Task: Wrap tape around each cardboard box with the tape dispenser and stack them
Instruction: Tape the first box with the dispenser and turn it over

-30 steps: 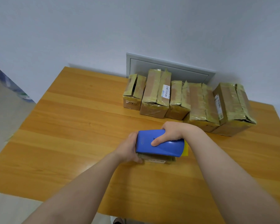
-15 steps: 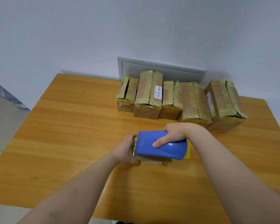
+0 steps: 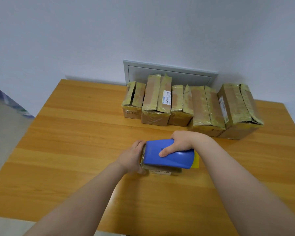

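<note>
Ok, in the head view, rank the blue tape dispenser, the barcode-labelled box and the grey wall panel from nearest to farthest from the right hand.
1. Blue tape dispenser: in the right hand's grip, atop the small box the left hand holds.
2. Barcode-labelled box: second from left in the back row.
3. Grey wall panel: on the wall behind that row.

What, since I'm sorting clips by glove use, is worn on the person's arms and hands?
Nothing is worn. The left forearm and right forearm are bare to the picture's edge: no sleeves, watch or bands. The left hand and right hand have no gloves, and no rings show.
</note>
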